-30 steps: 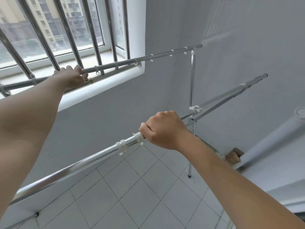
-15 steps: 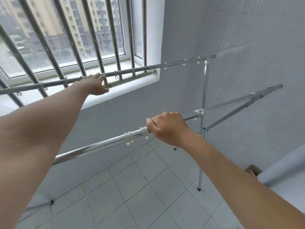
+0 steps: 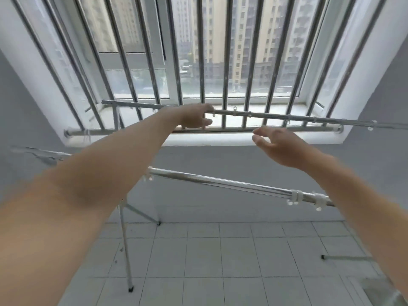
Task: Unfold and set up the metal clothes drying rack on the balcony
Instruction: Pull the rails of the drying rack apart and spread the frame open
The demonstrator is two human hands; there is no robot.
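Left hand (image 3: pixel 194 117) is clenched around the far upper rail (image 3: pixel 287 117) of the drying rack, gripping it roughly mid-span, right in front of the window bars (image 3: pixel 225 62) and just above the window sill (image 3: pixel 220 138). Right hand (image 3: pixel 278 146) is released: fingers spread and loosely curled, nothing in it, hovering below and on the near side of that far rail, not touching it. Near rail (image 3: pixel 220 183) runs across mid-frame, lower than the far rail and closer to the camera, with both forearms passing over it; two white plastic clips (image 3: pixel 295 196) sit on it close to the right forearm, another white clip at its left end beside the left forearm. Rack stands on the tiled floor (image 3: pixel 198 261) under the window: one upright leg (image 3: pixel 127 250) at left with a black foot on the tiles, a diagonal brace beside it, another foot at right on the floor. Left side of the frame is motion-blurred, so the rack's left end detail is unreadable.
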